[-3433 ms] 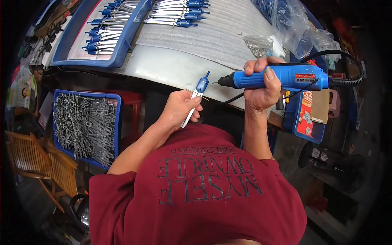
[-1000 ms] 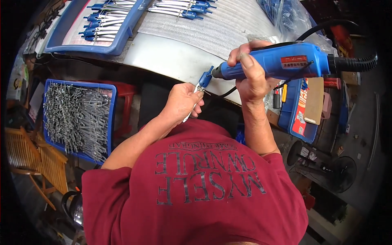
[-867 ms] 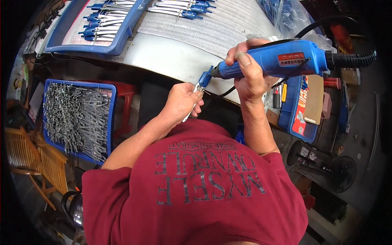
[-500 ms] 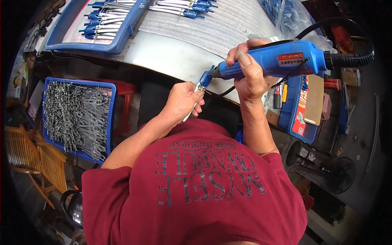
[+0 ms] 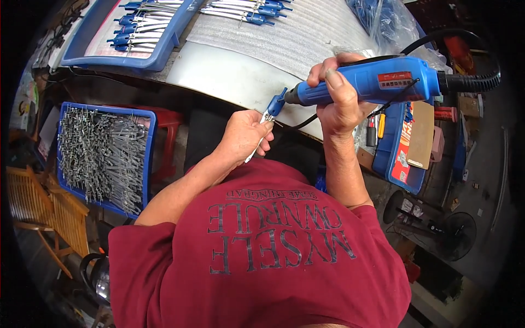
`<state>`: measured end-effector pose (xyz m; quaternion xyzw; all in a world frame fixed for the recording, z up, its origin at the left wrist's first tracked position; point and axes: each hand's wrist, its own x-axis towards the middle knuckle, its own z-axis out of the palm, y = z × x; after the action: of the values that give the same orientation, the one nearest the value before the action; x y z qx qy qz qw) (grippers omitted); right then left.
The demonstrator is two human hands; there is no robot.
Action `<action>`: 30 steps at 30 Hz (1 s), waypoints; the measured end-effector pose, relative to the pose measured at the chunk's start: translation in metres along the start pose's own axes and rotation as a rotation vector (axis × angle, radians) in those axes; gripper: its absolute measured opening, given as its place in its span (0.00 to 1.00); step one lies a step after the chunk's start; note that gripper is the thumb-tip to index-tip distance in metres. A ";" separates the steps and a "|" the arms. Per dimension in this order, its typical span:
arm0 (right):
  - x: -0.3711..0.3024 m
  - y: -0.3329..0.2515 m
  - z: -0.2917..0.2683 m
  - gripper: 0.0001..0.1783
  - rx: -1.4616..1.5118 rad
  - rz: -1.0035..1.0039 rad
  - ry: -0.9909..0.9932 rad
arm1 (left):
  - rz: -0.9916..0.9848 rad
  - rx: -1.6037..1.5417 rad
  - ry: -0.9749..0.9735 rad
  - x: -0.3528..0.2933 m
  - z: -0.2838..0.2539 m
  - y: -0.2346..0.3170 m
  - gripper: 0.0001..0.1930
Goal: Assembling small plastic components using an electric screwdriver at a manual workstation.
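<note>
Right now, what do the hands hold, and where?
Left hand: slim blue and white piece, by its white part. Right hand: blue cylindrical power tool, by its front half.

L hand pinching, R hand wrapped, higher, forearms angled fwd

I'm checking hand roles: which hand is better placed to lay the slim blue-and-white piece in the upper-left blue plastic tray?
Probably the left hand: it holds the piece and looks nearer the tray, while the right hand grips a blue corded power tool.
</note>
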<state>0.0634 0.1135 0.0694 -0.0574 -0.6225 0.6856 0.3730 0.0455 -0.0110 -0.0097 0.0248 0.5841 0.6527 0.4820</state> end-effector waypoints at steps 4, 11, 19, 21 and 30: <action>0.000 0.001 0.000 0.17 0.011 0.015 0.012 | 0.013 -0.020 -0.005 0.001 -0.001 -0.002 0.06; 0.003 0.003 0.004 0.16 -0.034 0.007 -0.056 | -0.032 0.011 -0.021 0.000 -0.001 0.001 0.07; 0.013 0.021 0.002 0.12 -0.242 -0.149 -0.183 | -0.013 -0.029 0.014 -0.001 0.000 0.004 0.07; 0.010 0.015 0.002 0.12 -0.220 -0.048 -0.191 | -0.043 -0.027 -0.005 -0.004 0.001 0.001 0.07; 0.004 0.011 0.002 0.16 -0.114 0.034 -0.131 | -0.001 -0.019 -0.003 0.002 0.000 0.001 0.07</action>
<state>0.0541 0.1151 0.0613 -0.0443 -0.6826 0.6575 0.3159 0.0441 -0.0100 -0.0102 0.0208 0.5771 0.6580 0.4833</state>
